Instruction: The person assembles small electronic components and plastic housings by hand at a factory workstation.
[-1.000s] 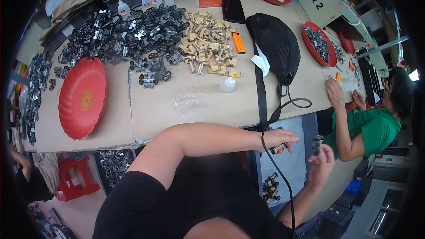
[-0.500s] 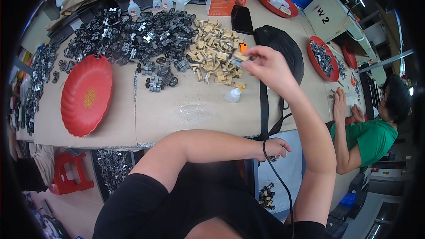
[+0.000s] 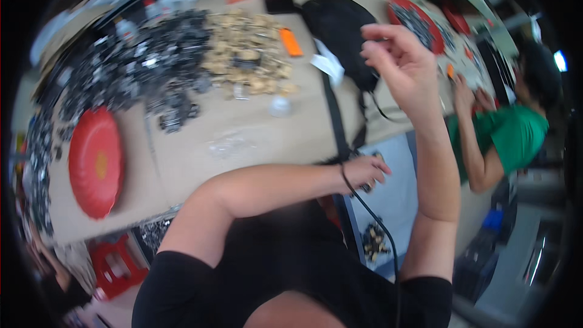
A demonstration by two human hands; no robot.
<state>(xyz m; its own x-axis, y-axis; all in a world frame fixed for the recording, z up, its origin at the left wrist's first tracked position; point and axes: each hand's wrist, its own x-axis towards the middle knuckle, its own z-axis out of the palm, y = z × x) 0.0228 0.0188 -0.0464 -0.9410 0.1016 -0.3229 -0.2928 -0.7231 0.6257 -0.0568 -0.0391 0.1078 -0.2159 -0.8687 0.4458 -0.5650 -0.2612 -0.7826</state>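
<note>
My right hand [image 3: 405,67] is raised over the right side of the table, near a black mesh bag [image 3: 340,27]. Its thumb and curled fingers are apart, and nothing shows between them. Low at the table's front edge, my left hand [image 3: 366,173] has its fingers bent round something small and dark, mostly hidden and blurred. A black cord [image 3: 385,225] runs across that wrist. Left of the bag lies a heap of small tan parts [image 3: 243,36], with a dark piece [image 3: 247,58] on top. Beside it spreads a large heap of dark wheeled parts [image 3: 130,64].
A red scalloped dish [image 3: 97,164] stands at left. An orange object [image 3: 290,42], white paper [image 3: 328,64] and a small white bottle [image 3: 280,107] lie near the tan heap. Tan-and-black pieces [image 3: 375,242] rest on a white surface below. A co-worker in green [image 3: 516,136] sits at right.
My right hand has moved right and up from the tan heap, and the small tan-and-dark piece no longer shows in its fingers. The view has swung right. My left hand remains low.
</note>
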